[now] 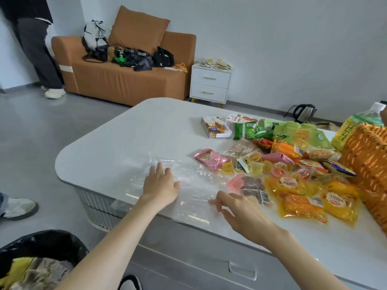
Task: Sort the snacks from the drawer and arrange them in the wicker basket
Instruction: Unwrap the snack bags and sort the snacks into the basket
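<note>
Brightly wrapped packaged snacks (293,170) lie heaped on the white rounded table (125,132), touching the left side of the orange woven wicker basket (368,164). Farther left of the basket, the left hand (160,185) presses flat, fingers spread, on a crumpled clear plastic bag (192,181). The right hand (238,212), nearer the basket, curls at the bag's edge; whether it grips is unclear.

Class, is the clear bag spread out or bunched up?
Spread out: the bag lies flat on the table, left hand pressing it with straight fingers.
</note>
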{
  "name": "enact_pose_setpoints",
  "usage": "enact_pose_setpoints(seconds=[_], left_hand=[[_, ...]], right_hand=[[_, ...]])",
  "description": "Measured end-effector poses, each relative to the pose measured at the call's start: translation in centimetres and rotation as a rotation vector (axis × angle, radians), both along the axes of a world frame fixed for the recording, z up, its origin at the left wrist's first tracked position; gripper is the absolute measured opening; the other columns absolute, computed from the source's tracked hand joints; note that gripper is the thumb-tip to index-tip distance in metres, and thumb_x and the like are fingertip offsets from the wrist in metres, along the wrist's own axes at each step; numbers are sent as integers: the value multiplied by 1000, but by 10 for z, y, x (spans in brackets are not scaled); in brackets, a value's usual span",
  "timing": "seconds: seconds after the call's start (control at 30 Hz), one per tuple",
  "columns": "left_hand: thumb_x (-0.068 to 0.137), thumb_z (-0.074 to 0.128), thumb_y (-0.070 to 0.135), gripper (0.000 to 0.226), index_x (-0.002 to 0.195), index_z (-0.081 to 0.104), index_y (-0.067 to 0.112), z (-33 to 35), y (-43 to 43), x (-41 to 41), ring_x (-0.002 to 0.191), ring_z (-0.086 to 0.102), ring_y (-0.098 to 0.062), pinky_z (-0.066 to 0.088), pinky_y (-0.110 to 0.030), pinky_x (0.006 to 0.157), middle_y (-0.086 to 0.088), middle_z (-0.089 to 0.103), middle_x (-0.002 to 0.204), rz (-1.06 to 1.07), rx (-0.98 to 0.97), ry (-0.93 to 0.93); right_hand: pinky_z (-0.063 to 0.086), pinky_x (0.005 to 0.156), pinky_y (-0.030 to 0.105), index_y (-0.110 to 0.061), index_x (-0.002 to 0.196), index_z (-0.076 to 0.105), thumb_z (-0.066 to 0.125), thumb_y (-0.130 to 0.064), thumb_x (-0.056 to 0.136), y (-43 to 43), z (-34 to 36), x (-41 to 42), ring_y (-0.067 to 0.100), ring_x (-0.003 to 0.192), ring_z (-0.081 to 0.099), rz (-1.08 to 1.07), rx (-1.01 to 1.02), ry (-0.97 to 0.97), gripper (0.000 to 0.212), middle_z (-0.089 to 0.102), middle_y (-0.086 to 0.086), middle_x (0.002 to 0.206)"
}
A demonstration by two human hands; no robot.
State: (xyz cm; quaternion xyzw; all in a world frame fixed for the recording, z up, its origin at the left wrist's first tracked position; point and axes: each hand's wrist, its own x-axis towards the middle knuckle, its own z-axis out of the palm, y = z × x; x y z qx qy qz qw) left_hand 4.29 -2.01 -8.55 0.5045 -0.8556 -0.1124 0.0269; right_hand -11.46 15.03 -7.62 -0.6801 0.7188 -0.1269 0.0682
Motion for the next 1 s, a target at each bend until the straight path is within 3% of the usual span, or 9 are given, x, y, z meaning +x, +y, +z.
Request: enact_pose_setpoints(seconds=[0.17,0.27,0.37,0.43,0.5,0.57,0.77,0.87,1.0], left_hand=[[79,38,77,80,132,34,17,-15,-22,0,142,16,-31,18,-40,114,-18,13,156,-41,-37,35],[73,42,83,83,126,35,20,-16,-30,3,140,18,-30,16,-42,113,-14,19,152,-8,-7,47],[87,38,70,62,125,38,21,-12,-34,7,133,27,-27,21,-41,105,-4,29,147,2,-39,96],[98,32,53,49,135,35,22,-10,-35,11,138,22,-27,18,-40,108,-5,20,155,-36,-23,51],[102,29,40,42,139,39,23,-4,-32,11,140,20,-27,18,-36,110,-6,15,158,-98,-107,25],[102,32,37,41,139,44,23,7,-22,10,133,26,-29,26,-35,104,-7,28,151,-94,-213,63],[89,38,65,48,114,48,26,19,11,13,130,27,-34,33,-47,105,-9,38,132,-76,201,-80],[84,43,71,79,147,23,27,11,13,21,141,13,-30,22,-50,112,-6,17,150,-143,204,-146],[83,52,66,90,153,11,25,9,7,26,146,2,-24,13,-49,117,-2,5,159,-197,215,-84]], right_hand=[[49,67,40,-27,95,38,37,-16,99,-8,14,2,19,73,52,1,75,18,11,58,-12,96],[51,67,44,-24,103,38,37,-14,99,-10,18,1,26,79,61,-1,114,14,11,65,-8,112],[53,70,45,-29,114,41,38,0,86,-14,20,-5,27,88,64,-7,219,-5,40,64,-12,124],[53,73,47,-35,112,46,34,7,78,-16,20,-12,27,91,65,-17,239,-102,56,64,-13,123],[53,74,49,-34,107,49,31,5,81,-19,17,-13,26,91,65,-51,188,-187,51,66,-7,119],[52,73,49,-33,103,47,32,-6,87,-23,13,-10,24,83,64,-100,152,-213,35,69,1,110],[41,101,39,-22,99,72,30,-16,98,-27,31,-2,21,113,56,-92,314,-246,42,65,1,120],[48,91,41,-24,108,64,38,-28,96,-27,25,3,20,104,60,-228,216,-332,29,68,-1,113],[44,72,26,-18,115,40,50,-15,93,-38,16,17,16,99,59,-328,84,-606,24,66,-5,119]])
